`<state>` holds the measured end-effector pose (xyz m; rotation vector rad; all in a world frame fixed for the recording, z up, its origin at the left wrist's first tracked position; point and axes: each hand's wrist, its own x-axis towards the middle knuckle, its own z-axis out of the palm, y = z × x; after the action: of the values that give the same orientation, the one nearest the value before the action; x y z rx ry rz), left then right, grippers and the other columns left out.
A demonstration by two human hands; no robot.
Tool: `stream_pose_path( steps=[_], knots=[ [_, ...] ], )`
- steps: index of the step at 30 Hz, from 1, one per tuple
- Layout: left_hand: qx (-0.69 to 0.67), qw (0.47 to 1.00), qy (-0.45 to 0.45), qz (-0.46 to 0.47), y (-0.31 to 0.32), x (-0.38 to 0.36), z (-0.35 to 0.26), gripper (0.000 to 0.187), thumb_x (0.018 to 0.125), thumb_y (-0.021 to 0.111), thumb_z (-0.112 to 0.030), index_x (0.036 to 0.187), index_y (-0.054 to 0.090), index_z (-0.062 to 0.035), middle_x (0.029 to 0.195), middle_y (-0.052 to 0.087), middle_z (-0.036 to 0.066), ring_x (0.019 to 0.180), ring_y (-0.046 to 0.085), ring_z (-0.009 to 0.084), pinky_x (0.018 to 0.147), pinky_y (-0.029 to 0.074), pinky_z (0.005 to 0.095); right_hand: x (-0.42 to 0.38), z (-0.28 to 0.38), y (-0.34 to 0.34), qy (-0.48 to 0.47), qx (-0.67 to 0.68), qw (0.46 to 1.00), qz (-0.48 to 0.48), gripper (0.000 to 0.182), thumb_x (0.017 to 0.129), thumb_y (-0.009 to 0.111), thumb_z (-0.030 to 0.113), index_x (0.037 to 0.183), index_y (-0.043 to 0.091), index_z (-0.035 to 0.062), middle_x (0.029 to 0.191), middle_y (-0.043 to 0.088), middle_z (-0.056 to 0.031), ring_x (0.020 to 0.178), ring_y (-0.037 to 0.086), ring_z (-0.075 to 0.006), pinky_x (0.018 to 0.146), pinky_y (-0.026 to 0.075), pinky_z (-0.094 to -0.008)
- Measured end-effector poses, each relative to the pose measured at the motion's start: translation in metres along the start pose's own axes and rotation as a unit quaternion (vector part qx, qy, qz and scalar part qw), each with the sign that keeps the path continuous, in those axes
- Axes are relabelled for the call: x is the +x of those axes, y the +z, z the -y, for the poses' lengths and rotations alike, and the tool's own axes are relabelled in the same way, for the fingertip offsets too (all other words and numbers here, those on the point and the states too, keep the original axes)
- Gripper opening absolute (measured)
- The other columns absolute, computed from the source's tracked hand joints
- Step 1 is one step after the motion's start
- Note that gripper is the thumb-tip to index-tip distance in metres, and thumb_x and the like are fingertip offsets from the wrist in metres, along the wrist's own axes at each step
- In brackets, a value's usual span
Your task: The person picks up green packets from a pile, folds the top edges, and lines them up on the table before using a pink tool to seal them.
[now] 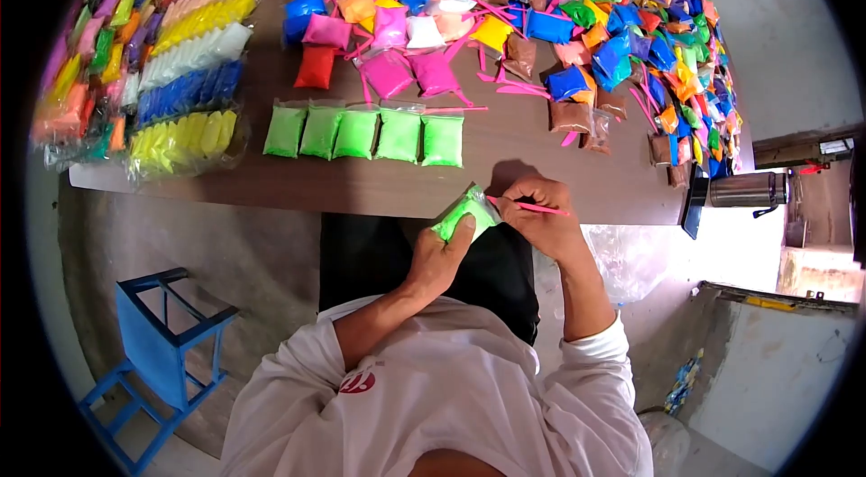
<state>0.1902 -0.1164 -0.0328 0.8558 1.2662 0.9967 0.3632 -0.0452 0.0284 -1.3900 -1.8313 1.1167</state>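
Note:
My left hand [439, 255] is closed around a small clear bag of bright green modelling clay [466, 215], thumb across its front, just off the table's near edge. Between the fingers of my right hand [547, 223] is a thin pink plastic stick [532, 206]. Those right fingertips are right at the upper corner of the green bag, where the clear plastic top shows. Beyond my hands, a row of several similar green bags [354, 134] lies side by side on the brown table [379, 193], with another pink stick along their upper edge.
Heaps of small coloured bags [433, 71] and pink sticks cover the table's far side and right. Larger packs of coloured bags [185, 80] lie at the left. A steel flask [749, 189] is off to the right. A blue chair [149, 342] stands on the floor at lower left.

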Motion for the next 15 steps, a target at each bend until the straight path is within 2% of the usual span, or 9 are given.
stream_pose_path(
  steps=[2,6,8,15],
  knots=[
    [-0.002,1.000,-0.001,0.002,-0.0007,-0.0002,0.0000,0.037,0.097,0.057,-0.031,0.084,0.061,0.0031,0.066,0.052,-0.001,0.065,0.044,0.0082,0.058,0.041,0.0322,0.0014,0.0021,-0.0001,-0.029,-0.016,0.999,0.012,0.007,0.081,0.070,0.002,0.077,0.065,-0.0017,0.070,0.059,-0.0036,0.064,0.053,-0.0085,0.058,0.044,-0.0252],
    [0.006,1.000,-0.001,0.006,-0.0027,-0.0006,-0.0008,0.038,0.097,0.057,-0.032,0.085,0.062,0.0032,0.067,0.053,-0.001,0.066,0.045,0.0085,0.059,0.042,0.0322,0.0027,0.0018,-0.0007,-0.028,-0.025,0.999,0.022,0.008,0.080,0.071,0.003,0.078,0.065,-0.0020,0.071,0.059,-0.0036,0.065,0.054,-0.0084,0.059,0.044,-0.0250],
    [0.011,1.000,0.002,0.008,-0.0028,-0.0003,-0.0003,0.038,0.097,0.057,-0.032,0.085,0.062,0.0032,0.067,0.053,-0.001,0.066,0.046,0.0086,0.059,0.042,0.0323,0.0031,-0.0006,-0.0013,-0.028,0.052,0.998,0.028,0.009,0.080,0.071,0.004,0.077,0.065,-0.0020,0.071,0.059,-0.0037,0.065,0.053,-0.0084,0.059,0.045,-0.0254],
    [-0.002,1.000,0.003,0.006,-0.0020,0.0002,0.0009,0.037,0.097,0.058,-0.032,0.086,0.063,0.0031,0.069,0.055,0.000,0.067,0.047,0.0084,0.060,0.043,0.0323,0.0023,-0.0024,-0.0014,-0.028,0.039,0.998,0.029,0.009,0.081,0.070,0.003,0.077,0.065,-0.0022,0.070,0.058,-0.0013,0.065,0.051,-0.0062,0.058,0.043,-0.0238]
  ],
)
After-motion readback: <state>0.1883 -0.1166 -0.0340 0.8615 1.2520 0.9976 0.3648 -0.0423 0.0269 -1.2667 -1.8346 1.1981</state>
